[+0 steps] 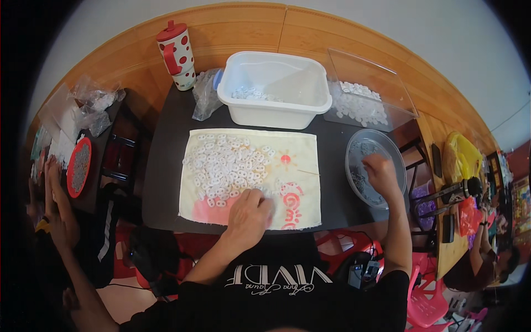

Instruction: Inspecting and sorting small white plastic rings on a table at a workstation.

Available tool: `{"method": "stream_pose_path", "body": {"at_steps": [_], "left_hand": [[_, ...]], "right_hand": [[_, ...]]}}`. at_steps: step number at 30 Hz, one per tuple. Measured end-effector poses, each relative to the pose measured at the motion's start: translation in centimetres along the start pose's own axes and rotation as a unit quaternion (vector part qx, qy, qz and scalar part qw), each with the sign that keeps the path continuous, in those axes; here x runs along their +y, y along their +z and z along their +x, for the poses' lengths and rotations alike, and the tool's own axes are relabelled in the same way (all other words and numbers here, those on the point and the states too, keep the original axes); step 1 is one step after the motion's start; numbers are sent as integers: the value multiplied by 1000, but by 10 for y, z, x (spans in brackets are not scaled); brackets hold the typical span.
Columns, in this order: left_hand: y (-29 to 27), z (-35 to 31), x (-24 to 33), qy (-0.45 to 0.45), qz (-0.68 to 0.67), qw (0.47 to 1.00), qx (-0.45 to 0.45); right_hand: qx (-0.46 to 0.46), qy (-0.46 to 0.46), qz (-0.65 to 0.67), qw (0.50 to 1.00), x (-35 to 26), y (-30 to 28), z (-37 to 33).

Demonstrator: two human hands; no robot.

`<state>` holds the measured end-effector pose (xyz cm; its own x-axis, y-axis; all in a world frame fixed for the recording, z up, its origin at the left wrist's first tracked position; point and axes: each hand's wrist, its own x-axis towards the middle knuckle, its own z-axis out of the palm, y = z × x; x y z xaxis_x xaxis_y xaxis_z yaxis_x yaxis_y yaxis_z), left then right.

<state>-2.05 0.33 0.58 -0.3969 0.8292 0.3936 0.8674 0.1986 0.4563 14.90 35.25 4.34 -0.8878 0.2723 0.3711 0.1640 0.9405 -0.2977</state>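
My left hand (249, 217) rests on a pale yellow towel (301, 146) with red prints, at its near edge. Its fingers are curled together beside a spread of small white two-holed plastic pieces (224, 169); whatever they grip is hidden. Over on the right, my right hand (381, 174) reaches into a round clear tub (375, 203) that holds small dark grey parts (357, 176). The fingertips there are pinched together and point down among the parts. Anything between them is too small to make out.
Behind the towel stands a white basin (279, 113) with white pieces inside. A clear box (359, 110) of white discs is right of it; a plastic bag (206, 99) and a spotted tumbler (177, 58) are left. Other people work at both sides, one near a red tray (80, 166).
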Motion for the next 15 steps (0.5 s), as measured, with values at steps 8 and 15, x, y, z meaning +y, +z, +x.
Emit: {"method": "stream_pose_path", "body": {"at_steps": [8, 15], "left_hand": [[3, 0, -8, -29, -172, 980, 97], [5, 0, -11, -122, -415, 896, 96]], "right_hand": [[-53, -116, -114, 985, -7, 12, 5], [-46, -146, -188, 970, -14, 18, 9]]}}
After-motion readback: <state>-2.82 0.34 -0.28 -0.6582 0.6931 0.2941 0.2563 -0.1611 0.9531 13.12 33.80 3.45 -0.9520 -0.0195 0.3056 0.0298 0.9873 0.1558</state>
